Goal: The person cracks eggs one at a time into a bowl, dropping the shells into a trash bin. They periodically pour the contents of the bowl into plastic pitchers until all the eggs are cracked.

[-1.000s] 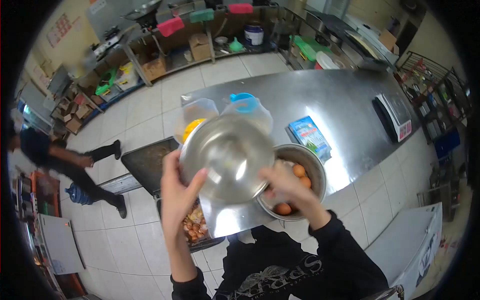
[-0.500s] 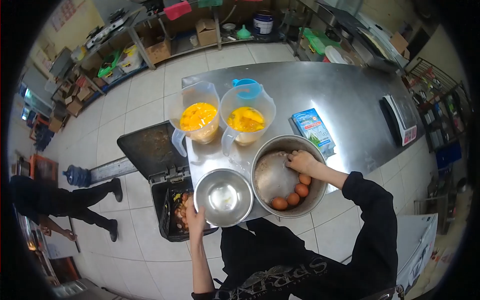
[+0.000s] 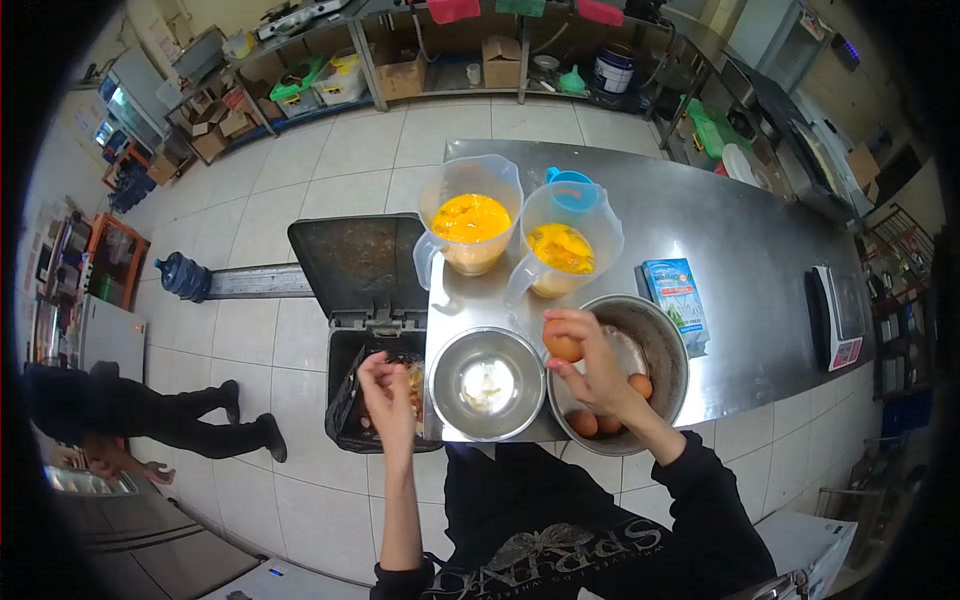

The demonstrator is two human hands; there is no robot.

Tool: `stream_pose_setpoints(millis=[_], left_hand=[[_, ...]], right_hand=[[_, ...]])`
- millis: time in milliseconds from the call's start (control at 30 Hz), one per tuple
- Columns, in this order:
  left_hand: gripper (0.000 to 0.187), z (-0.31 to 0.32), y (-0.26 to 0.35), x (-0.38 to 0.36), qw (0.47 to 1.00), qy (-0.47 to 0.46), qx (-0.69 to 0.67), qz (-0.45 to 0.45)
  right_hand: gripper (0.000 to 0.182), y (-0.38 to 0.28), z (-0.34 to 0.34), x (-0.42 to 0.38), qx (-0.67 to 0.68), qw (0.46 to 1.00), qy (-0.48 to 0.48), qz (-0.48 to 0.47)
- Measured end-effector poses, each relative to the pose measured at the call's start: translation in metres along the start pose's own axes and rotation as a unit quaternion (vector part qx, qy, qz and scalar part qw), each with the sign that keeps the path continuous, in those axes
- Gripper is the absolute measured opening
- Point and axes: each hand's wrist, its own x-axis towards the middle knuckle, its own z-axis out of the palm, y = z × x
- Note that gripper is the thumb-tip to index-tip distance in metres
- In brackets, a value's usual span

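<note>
My right hand is closed on a brown egg, lifted above the left rim of a deep metal pot. Several brown eggs lie in that pot. To its left, a shallow steel bowl with a little clear liquid at the bottom stands at the table's edge. My left hand is left of the bowl, over the bin, fingers loosely curled and apart, holding nothing visible. Behind the bowl stand two clear jugs, a left jug and a right jug, both containing yolks and whites.
A black bin with its lid raised holds eggshells beside the steel table. On the table are a blue cup, a blue-and-white packet and a scale. Another person stands at the left.
My right hand has come up out of the pot with an egg, moving toward the bowl. My left hand has left the bowl's side and risen over the bin. The view has shifted.
</note>
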Motion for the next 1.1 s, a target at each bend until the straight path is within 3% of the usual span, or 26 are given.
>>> stream_pose_setpoints(millis=[33, 67, 100, 200, 300, 400, 500, 533, 633, 833, 1100], left_hand=[[0.028, 0.006, 0.006, -0.001, 1.0, -0.01, -0.003, 0.005], [0.027, 0.013, -0.003, -0.003, 0.998, -0.024, -0.065, 0.006], [0.027, 0.021, 0.003, -0.006, 0.994, -0.047, -0.101, -0.003], [0.031, 0.036, 0.026, -0.015, 0.99, -0.137, -0.044, -0.002], [0.042, 0.052, 0.064, -0.022, 0.965, -0.245, -0.058, 0.072], [0.049, 0.057, 0.083, -0.026, 0.964, -0.249, -0.051, 0.08], [0.05, 0.047, 0.077, -0.02, 0.956, -0.278, -0.079, 0.054], [0.048, 0.042, 0.074, -0.016, 0.952, -0.291, -0.082, 0.057], [0.046, 0.035, 0.064, -0.011, 0.947, -0.309, -0.077, 0.046], [0.037, 0.033, 0.054, -0.017, 0.965, -0.252, 0.047, 0.061], [0.046, 0.044, 0.024, -0.028, 0.953, -0.226, 0.154, 0.132]], right_hand=[[0.041, 0.01, 0.004, 0.003, -0.116, 0.991, -0.019, -0.069], [0.039, 0.029, 0.01, -0.002, -0.173, 0.982, -0.053, -0.061], [0.038, 0.028, 0.01, -0.002, -0.19, 0.977, -0.073, -0.06], [0.035, 0.016, 0.01, 0.008, -0.207, 0.972, -0.093, -0.066], [0.032, -0.02, 0.013, 0.021, 0.074, 0.989, -0.065, 0.111], [0.036, -0.039, 0.016, 0.028, 0.307, 0.882, -0.115, 0.339], [0.041, -0.036, 0.009, 0.032, 0.236, 0.909, -0.197, 0.28], [0.046, -0.028, 0.013, 0.029, 0.153, 0.956, -0.212, 0.131], [0.049, -0.022, 0.013, 0.034, 0.054, 0.968, -0.238, 0.058], [0.039, -0.021, 0.035, 0.04, 0.001, 0.957, -0.271, 0.102], [0.034, 0.014, 0.08, 0.018, -0.062, 0.97, -0.184, 0.145]])
